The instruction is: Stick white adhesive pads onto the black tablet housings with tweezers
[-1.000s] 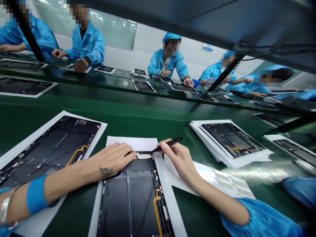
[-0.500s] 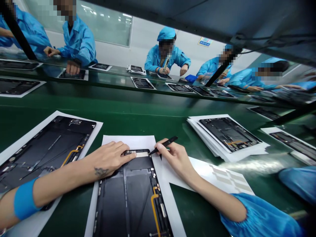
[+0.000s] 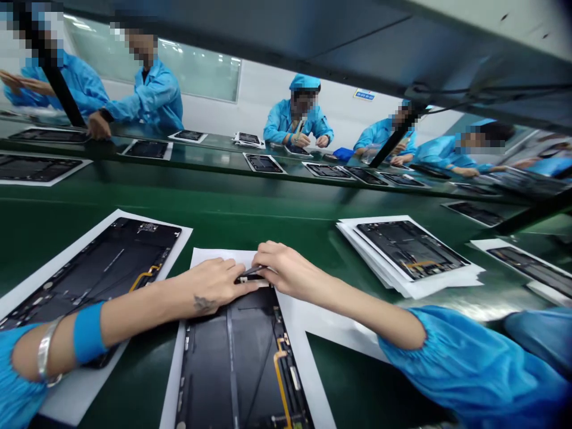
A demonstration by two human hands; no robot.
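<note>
In front of me an opened tablet housing (image 3: pixel 250 357), dark inside with an orange flex cable (image 3: pixel 280 369), lies on white paper (image 3: pixel 223 255). My left hand (image 3: pixel 218 286) rests across its far edge. The thumb is stretched along a pale strip (image 3: pixel 264 284) there, and the other fingers lie over the corner. My right hand (image 3: pixel 286 268) is closed on dark, thin tweezers (image 3: pixel 252 273), seen only in part. Their tip points left, close to my left fingers. What the tip touches is hidden.
Another opened housing (image 3: pixel 102 268) lies on paper at left. At right is a paper stack (image 3: pixel 375 262) with a housing (image 3: pixel 411 247) on top. A shelf (image 3: pixel 313 36) hangs overhead. Several co-workers in blue sit across the green bench (image 3: pixel 223 202).
My right hand has moved left over the housing's far edge, and the tweezers have swung from pointing down-left to lying nearly flat. My left hand stays at the edge. The view has shifted slightly.
</note>
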